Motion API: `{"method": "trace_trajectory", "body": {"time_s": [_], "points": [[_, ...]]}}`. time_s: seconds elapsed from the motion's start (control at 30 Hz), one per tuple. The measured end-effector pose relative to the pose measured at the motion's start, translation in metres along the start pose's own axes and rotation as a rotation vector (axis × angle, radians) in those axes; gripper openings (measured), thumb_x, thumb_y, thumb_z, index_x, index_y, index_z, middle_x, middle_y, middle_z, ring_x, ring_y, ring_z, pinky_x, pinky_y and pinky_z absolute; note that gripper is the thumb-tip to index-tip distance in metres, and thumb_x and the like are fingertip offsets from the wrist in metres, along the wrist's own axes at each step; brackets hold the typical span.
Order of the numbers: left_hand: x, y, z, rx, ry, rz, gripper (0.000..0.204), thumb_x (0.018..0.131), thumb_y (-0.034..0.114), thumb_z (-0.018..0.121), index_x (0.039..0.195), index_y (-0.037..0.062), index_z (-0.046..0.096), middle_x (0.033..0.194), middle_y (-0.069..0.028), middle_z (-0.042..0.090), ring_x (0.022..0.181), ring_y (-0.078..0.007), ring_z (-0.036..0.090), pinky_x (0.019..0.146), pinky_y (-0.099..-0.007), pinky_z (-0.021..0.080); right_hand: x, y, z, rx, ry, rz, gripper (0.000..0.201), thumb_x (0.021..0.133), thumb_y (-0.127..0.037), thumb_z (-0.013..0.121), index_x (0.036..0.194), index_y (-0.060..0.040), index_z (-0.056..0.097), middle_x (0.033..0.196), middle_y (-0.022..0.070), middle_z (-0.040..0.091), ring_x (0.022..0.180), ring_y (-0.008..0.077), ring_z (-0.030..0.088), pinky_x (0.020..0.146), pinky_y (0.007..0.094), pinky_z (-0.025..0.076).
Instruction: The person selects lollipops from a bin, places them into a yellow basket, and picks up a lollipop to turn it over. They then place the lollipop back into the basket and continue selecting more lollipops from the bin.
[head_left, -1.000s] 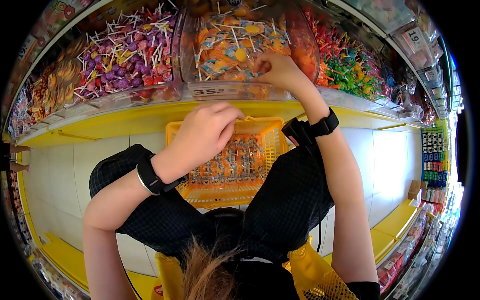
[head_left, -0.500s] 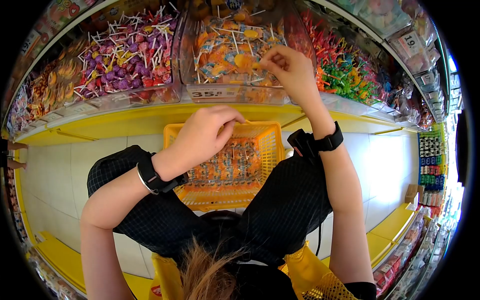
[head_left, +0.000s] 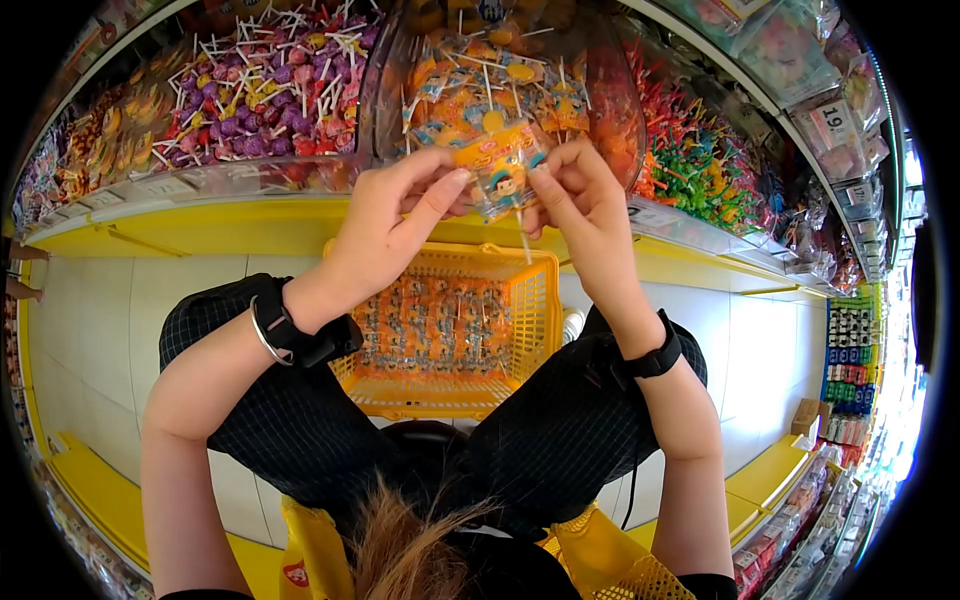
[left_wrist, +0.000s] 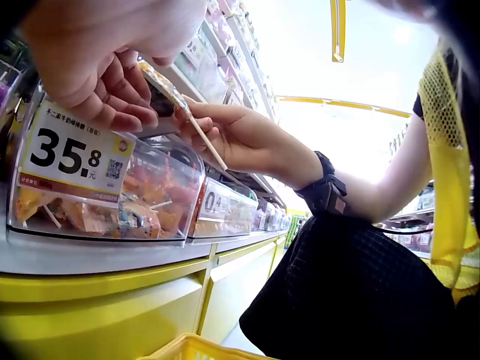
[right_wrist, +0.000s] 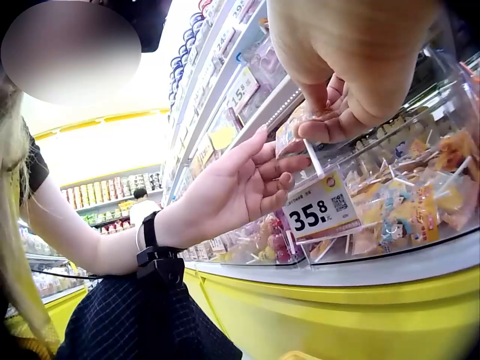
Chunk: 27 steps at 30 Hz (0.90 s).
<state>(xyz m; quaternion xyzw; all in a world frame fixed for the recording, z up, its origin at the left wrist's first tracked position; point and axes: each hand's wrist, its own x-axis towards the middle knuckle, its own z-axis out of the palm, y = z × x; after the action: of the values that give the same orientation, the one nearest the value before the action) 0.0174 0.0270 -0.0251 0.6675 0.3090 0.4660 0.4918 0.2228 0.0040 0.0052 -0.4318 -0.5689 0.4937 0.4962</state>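
Observation:
A wrapped orange lollipop (head_left: 503, 172) with a white stick is pinched by the right hand (head_left: 592, 225), between thumb and fingers. The left hand (head_left: 385, 225) is at the wrapper's left side, its fingers loosely bent; in the right wrist view this hand (right_wrist: 225, 184) lies palm up beside the lollipop (right_wrist: 289, 133). Below both hands stands a yellow basket (head_left: 547, 300), with orange wrapped lollipops (head_left: 430, 325) laid in rows inside. Behind the hands a clear bin holds loose orange lollipops (head_left: 440, 80). Its price label (left_wrist: 71, 154) reads 35.8.
Purple and red lollipops (head_left: 260, 95) fill the bin on the left, and multicoloured sweets (head_left: 700, 165) the one on the right. A yellow shelf base (head_left: 200, 232) runs behind the basket. The person's knees flank the basket on the tiled floor (head_left: 95, 330).
The right hand has come from the orange bin towards the middle, with a lollipop now plainly in its fingers. The left hand has risen from over the basket to the wrapper's left side.

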Motion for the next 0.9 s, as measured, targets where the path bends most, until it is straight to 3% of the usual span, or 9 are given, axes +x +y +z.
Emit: {"method": "trace_trajectory", "body": {"time_s": [0.13,0.2,0.23,0.37,0.43,0.63,0.73,0.9], "points": [[0.000,-0.003,0.004,0.105,-0.017,0.016,0.024,0.091,0.013,0.062,0.107,-0.0049,0.057,0.086,-0.0099,0.067,0.076,-0.0107,0.064,0.068,-0.0248,0.052,-0.002,0.009,-0.002,0.032,-0.052,0.051,0.014,0.092,-0.005,0.058,0.092,-0.0035,0.044,0.075,0.0022,0.055,0.062,0.0062,0.058,0.054,0.0197,0.045],[0.000,-0.006,0.004,0.022,-0.062,-0.089,0.026,0.091,0.005,0.060,0.115,-0.0025,0.055,0.100,-0.0064,0.065,0.090,-0.0088,0.061,0.082,-0.0239,0.050,-0.003,0.016,-0.004,-0.070,-0.110,0.076,0.018,0.089,-0.004,0.062,0.095,-0.0027,0.045,0.076,0.0018,0.055,0.061,0.0054,0.057,0.053,0.0200,0.044],[0.000,-0.006,0.004,0.019,-0.061,-0.093,0.026,0.091,0.005,0.060,0.115,-0.0025,0.055,0.100,-0.0064,0.065,0.090,-0.0088,0.061,0.082,-0.0239,0.050,-0.004,0.017,-0.002,-0.070,-0.111,0.081,0.018,0.089,-0.004,0.062,0.095,-0.0027,0.045,0.076,0.0018,0.055,0.061,0.0054,0.057,0.053,0.0200,0.044],[0.001,-0.011,0.003,0.015,-0.082,-0.123,0.023,0.091,0.004,0.060,0.113,-0.0019,0.056,0.100,-0.0054,0.065,0.089,-0.0080,0.060,0.079,-0.0232,0.050,-0.009,0.015,0.005,-0.122,-0.098,0.118,0.024,0.089,-0.005,0.062,0.106,-0.0001,0.046,0.072,0.0015,0.054,0.056,0.0037,0.052,0.048,0.0200,0.039],[-0.001,-0.014,0.003,0.025,-0.082,-0.126,0.022,0.091,0.004,0.060,0.112,-0.0017,0.056,0.100,-0.0053,0.065,0.089,-0.0077,0.060,0.079,-0.0227,0.050,-0.011,0.007,0.006,-0.074,-0.158,0.281,0.026,0.091,-0.008,0.059,0.111,-0.0015,0.045,0.064,0.0001,0.053,0.052,0.0033,0.048,0.046,0.0197,0.036],[-0.003,-0.021,0.005,-0.042,-0.041,-0.109,0.018,0.090,0.005,0.061,0.107,-0.0005,0.056,0.096,-0.0035,0.065,0.087,-0.0065,0.059,0.076,-0.0216,0.049,-0.011,0.009,0.009,0.021,-0.203,0.272,0.026,0.095,-0.014,0.056,0.116,-0.0041,0.045,0.056,-0.0017,0.050,0.047,0.0038,0.043,0.044,0.0202,0.032],[-0.003,-0.022,0.003,-0.103,0.008,-0.084,0.030,0.085,0.009,0.069,0.110,-0.0030,0.055,0.086,-0.0029,0.061,0.074,-0.0063,0.057,0.066,-0.0221,0.049,-0.011,0.012,0.007,-0.012,-0.214,0.251,0.029,0.095,-0.015,0.056,0.119,-0.0043,0.044,0.055,-0.0022,0.049,0.047,0.0037,0.044,0.044,0.0202,0.032],[-0.003,-0.013,-0.001,-0.125,-0.074,-0.148,0.015,0.089,0.007,0.064,0.093,0.0003,0.051,0.084,-0.0002,0.061,0.076,-0.0041,0.056,0.067,-0.0202,0.047,-0.013,0.014,0.015,-0.040,-0.170,0.257,0.028,0.095,-0.015,0.057,0.118,-0.0027,0.047,0.071,0.0007,0.058,0.058,0.0044,0.052,0.052,0.0193,0.041]]}}
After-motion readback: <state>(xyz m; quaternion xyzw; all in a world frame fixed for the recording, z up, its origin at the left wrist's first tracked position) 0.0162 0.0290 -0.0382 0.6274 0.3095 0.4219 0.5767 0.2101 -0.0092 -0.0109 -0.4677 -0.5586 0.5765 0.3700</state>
